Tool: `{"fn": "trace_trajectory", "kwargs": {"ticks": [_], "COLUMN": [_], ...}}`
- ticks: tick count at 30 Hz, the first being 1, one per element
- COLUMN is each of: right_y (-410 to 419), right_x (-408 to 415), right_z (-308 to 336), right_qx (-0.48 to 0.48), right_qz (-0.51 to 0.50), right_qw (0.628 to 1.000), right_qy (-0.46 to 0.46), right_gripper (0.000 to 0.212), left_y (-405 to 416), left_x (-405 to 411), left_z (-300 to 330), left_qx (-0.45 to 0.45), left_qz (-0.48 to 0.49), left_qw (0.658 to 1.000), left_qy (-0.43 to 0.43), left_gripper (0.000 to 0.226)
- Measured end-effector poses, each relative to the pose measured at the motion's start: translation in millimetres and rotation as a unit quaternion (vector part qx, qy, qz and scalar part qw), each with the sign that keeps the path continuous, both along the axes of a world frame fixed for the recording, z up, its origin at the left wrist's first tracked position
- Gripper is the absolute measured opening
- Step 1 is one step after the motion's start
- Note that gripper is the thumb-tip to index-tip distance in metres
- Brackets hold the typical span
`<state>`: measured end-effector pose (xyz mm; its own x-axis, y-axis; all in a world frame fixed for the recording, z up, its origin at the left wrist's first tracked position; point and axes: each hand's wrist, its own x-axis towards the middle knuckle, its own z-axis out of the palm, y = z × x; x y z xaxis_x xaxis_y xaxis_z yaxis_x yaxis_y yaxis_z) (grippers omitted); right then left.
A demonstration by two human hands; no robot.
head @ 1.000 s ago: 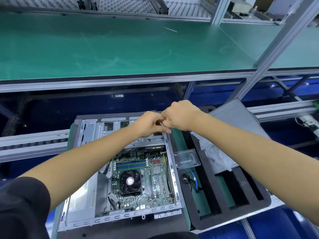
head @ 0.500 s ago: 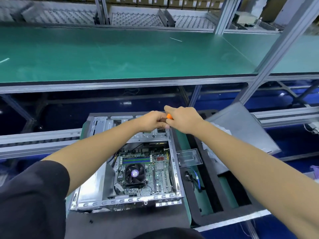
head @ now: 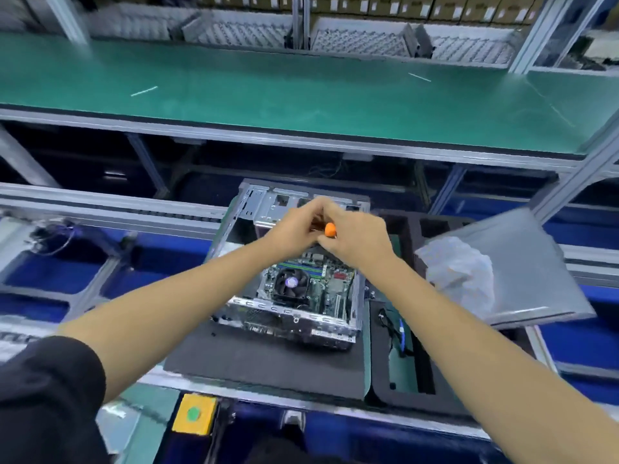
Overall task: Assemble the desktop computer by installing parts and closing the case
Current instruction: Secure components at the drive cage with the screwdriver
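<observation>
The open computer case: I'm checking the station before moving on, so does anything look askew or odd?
The grey side panel lies tilted beside the computer case, overhanging the black foam tray, with crumpled plastic wrap on it.

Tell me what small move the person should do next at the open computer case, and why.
Probably keep driving with the orange-handled tool: the right hand grips it and the left hand steadies beside it at the far metal frame of the open case. The motherboard is exposed and the grey side panel lies apart, so closing comes later. The tip is hidden.
</observation>
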<state>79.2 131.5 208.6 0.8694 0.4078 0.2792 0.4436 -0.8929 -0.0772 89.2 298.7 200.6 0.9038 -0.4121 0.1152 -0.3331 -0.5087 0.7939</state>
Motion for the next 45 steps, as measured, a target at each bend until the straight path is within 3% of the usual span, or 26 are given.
{"fn": "trace_trajectory", "kwargs": {"ticks": [3,6,10,12,15,18,24,29,33,37,41,45], "right_y": [10,17,23,26,31,34,39,39,41,41,42,41], "right_x": [-24,-50,-84,-95,-99,-95,-88,-89,-91,-94,-98,-100], "right_z": [-25,-55,-96,-110,-121,-127,-142,-146,-143,-136,-131,-129], "right_qx": [0.067,0.135,0.216,0.227,0.211,0.179,0.158,0.147,0.158,0.194,0.261,0.309], "right_qz": [0.018,0.025,0.015,0.003,-0.008,-0.013,-0.06,-0.061,-0.064,-0.08,-0.093,-0.081], "right_qw": [0.997,0.985,0.964,0.96,0.964,0.97,0.974,0.975,0.971,0.961,0.941,0.925], "right_qy": [0.035,0.109,0.157,0.166,0.165,0.166,0.148,0.156,0.166,0.182,0.197,0.206], "right_gripper": [0.04,0.02,0.018,0.016,0.02,0.021,0.027,0.021,0.02,0.017,0.016,0.016], "left_y": [18,53,108,129,148,151,167,178,185,189,186,180], "left_x": [-35,-71,-141,-172,-202,-208,-177,-174,-172,-163,-161,-162], "left_z": [-8,-32,-74,-98,-131,-151,-172,-187,-193,-199,-203,-203], "left_qx": [0.046,0.172,0.128,0.109,0.112,0.142,0.234,0.244,0.28,0.392,0.426,0.426], "left_qz": [0.027,0.194,0.432,0.478,0.432,0.382,0.306,0.254,0.241,0.169,0.134,0.136], "left_qw": [0.998,0.965,0.892,0.872,0.883,0.888,0.909,0.925,0.922,0.902,0.895,0.893], "left_qy": [0.041,-0.045,-0.04,0.008,0.149,0.213,0.16,0.141,0.119,0.06,0.007,0.051], "left_gripper": [0.039,0.04,0.031,0.029,0.032,0.044,0.037,0.029,0.025,0.029,0.043,0.029]}}
